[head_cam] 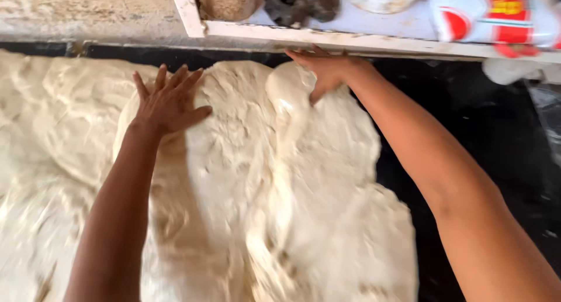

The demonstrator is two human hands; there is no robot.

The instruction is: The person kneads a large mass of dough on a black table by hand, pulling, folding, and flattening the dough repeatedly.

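Kneading step: left hand [169, 103], fingers spread flat, and right hand [324, 68], fingers open, are pressing dough [263, 191] on the dark surface [485, 138], gripping nothing. Next move likely calls for folding the far edge back.

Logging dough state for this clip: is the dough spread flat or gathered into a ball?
Spread. The dough lies as a wide, uneven sheet across the dark counter, both hands flat on it.

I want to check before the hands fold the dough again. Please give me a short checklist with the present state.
1. Left hand flat on the dough: ok.
2. Right hand on the dough's far edge: ok.
3. Dough all on the dark counter: ok on the right; left side runs out of view, cannot tell.
4. Space behind: not ok, white shelf close to the right hand.
5. Dough stickiness: cannot tell.
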